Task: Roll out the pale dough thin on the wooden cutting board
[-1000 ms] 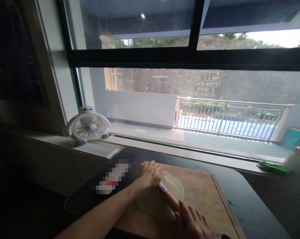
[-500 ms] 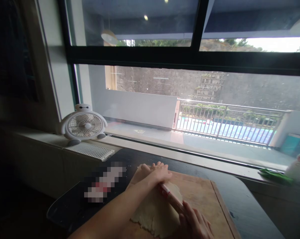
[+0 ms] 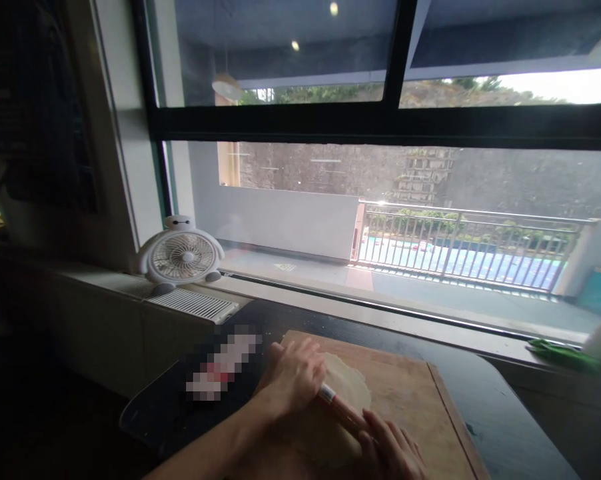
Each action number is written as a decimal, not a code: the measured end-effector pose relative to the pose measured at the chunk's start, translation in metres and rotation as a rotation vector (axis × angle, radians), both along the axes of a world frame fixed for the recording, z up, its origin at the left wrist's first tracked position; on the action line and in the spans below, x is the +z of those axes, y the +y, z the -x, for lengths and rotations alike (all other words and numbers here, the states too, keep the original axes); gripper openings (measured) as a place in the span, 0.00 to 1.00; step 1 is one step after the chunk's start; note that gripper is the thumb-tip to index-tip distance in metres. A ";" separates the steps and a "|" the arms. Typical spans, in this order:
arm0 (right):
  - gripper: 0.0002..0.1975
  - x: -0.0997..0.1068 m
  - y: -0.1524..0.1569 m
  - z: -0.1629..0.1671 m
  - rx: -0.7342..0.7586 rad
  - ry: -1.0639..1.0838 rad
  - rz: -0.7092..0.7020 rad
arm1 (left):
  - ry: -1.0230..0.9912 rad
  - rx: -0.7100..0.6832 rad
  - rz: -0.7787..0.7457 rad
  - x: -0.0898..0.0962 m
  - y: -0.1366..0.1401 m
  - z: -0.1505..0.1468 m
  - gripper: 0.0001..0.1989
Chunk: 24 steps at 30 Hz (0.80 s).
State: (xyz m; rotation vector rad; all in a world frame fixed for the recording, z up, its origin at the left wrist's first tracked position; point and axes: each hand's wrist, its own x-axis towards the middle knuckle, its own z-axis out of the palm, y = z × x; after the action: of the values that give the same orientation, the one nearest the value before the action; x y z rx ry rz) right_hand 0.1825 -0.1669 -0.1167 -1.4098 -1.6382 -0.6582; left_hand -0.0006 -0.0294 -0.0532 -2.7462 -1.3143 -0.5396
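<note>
A flat sheet of pale dough (image 3: 349,380) lies on a wooden board (image 3: 405,390), its far edge uneven. Across the dough, slanting from far left to near right, rests a wooden rolling pin (image 3: 346,415) with a red and white label. My left hand (image 3: 299,372) is closed over the pin's far end and hides that end. Over the near end lies my right hand (image 3: 393,445), its fingers curled on the pin. My left forearm and the shadow on the dough obscure the sheet's near part.
The board sits on a dark table (image 3: 495,393) with rounded corners. A pixelated item (image 3: 223,370) lies left of the board. A white fan (image 3: 185,257) stands beside the window on a vented ledge. A green cloth (image 3: 563,353) is on the sill at right.
My left hand and the rolling pin have shifted left and nearer to me over the dough. My right hand stays on the near end. The view has turned slightly left.
</note>
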 end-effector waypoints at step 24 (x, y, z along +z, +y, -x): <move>0.14 -0.001 0.001 -0.009 0.020 -0.026 -0.099 | 0.052 0.125 0.183 0.012 0.042 -0.057 0.15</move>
State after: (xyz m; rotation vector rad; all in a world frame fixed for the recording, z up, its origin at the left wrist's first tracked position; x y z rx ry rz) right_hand 0.1918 -0.1656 -0.1177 -1.3173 -1.6152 -0.7392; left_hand 0.0568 0.0123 -0.0409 -2.7702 -1.5837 -0.3532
